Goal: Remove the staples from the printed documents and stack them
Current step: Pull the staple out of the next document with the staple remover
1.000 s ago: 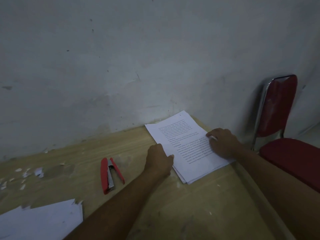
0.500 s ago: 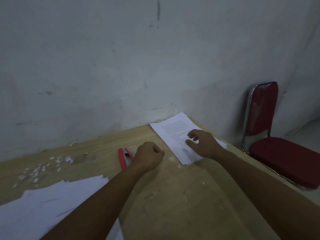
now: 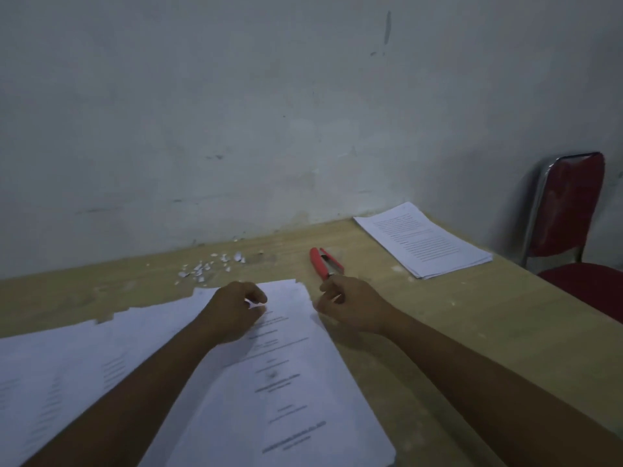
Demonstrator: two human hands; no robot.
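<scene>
A printed document [image 3: 286, 375] lies in front of me on top of a spread pile of papers [image 3: 67, 365]. My left hand [image 3: 236, 310] is over its upper part, fingers curled with thumb and forefinger close to the sheet; whether they pinch it is unclear. My right hand [image 3: 349, 306] sits at the document's right edge with its fingers curled and holds nothing I can see. A red stapler [image 3: 324, 262] lies just beyond my right hand. A neat stack of printed sheets [image 3: 424, 242] rests at the table's far right corner.
Small torn paper scraps [image 3: 209, 264] are scattered near the wall behind the pile. The wooden table [image 3: 472, 332] ends against a grey wall [image 3: 269, 112]. A red chair [image 3: 569, 210] stands past the table's right edge.
Both hands have left the far-right stack and come back left to the document in front of me. The view has swung left, bringing the near pile under my arms.
</scene>
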